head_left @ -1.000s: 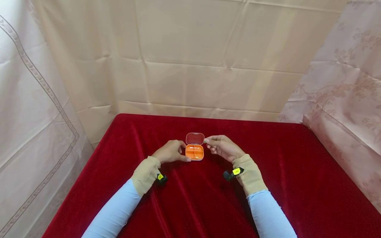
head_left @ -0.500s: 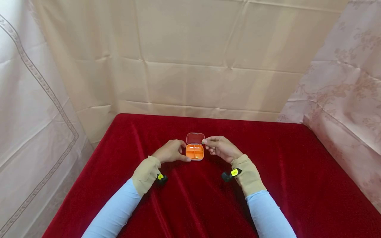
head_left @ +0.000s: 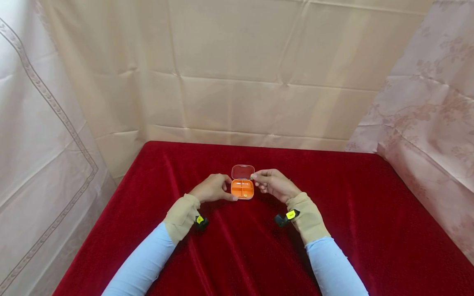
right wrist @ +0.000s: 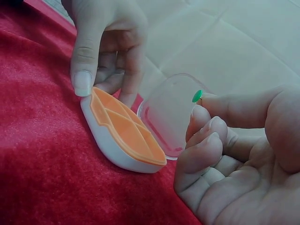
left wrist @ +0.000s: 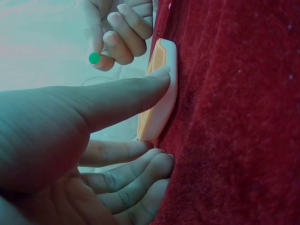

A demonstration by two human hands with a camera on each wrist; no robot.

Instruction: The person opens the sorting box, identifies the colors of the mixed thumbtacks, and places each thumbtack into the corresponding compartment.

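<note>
A small pill box [head_left: 237, 190], orange inside and white outside, stands on the red cloth with its clear lid [head_left: 242, 172] raised behind it. Dividers split its tray into compartments; a tiny yellowish thing [head_left: 245, 195] lies in the near right one. My left hand [head_left: 212, 188] holds the box from the left, the thumb on its near edge and fingers around the far side. Just right of the lid, my right hand [head_left: 275, 185] pinches a thumbtack [right wrist: 197, 96] with a flat green head between thumb and index finger, above the box's height. Its other fingers are curled.
Red velvet cloth [head_left: 296, 263] covers the table, with soft folds running toward the front. A beige curtain [head_left: 237, 82] hangs behind the far edge, and paler patterned cloths hang at both sides.
My right hand has moved slightly left toward the box with the thumbtack still pinched. The left hand and the box stay in place.
</note>
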